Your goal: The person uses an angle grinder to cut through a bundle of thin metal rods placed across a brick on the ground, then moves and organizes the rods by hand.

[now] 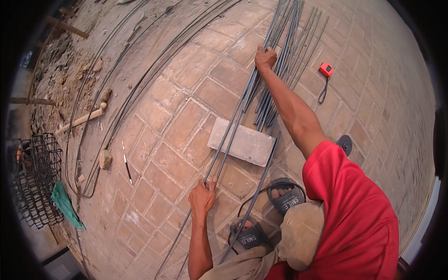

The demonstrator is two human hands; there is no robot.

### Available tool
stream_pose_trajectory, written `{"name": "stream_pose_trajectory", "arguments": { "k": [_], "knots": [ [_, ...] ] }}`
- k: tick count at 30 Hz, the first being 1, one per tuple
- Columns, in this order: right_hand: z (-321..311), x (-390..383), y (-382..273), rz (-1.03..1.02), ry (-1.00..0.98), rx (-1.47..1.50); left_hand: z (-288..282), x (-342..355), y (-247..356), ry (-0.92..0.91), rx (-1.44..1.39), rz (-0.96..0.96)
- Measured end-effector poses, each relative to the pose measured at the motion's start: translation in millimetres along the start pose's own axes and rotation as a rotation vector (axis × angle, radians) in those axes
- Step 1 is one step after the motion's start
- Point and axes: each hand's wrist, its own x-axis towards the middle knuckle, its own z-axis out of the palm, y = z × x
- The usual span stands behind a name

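Note:
My left hand (202, 196) is closed around thin steel bars (231, 135), below the near side of a grey concrete block (254, 144). These bars slant across the top of the block, and their near ends run on past my left wrist. Farther up, my right hand (266, 58) grips the bars at the left side of a large bundle of steel bars (280, 84). The bundle lies on the brick paving beyond the block. A separate steel bar (254, 196) leans from the block's right end down between my sandalled feet.
Right of the bundle lies a red tape measure (326, 70) with a black strap; a dark disc (344, 143) is nearer. Leftward are a marker (127, 169), a stone (106, 159), long curved bars (135, 91), a wooden stick (81, 120), rebar cages (39, 186) and green cloth (66, 205).

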Motion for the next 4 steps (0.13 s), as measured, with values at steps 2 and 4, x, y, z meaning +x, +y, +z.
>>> {"name": "stream_pose_trajectory", "arguments": {
  "k": [2,4],
  "knots": [
    [-4.8,-3.9,-4.3,0.133,-0.178,0.016,-11.4,-8.3,13.1,-0.090,0.133,0.014],
    [-7.0,-1.4,-8.9,0.134,-0.183,-0.024,-2.5,-5.1,11.2,-0.073,0.169,-0.046]
  ]
}}
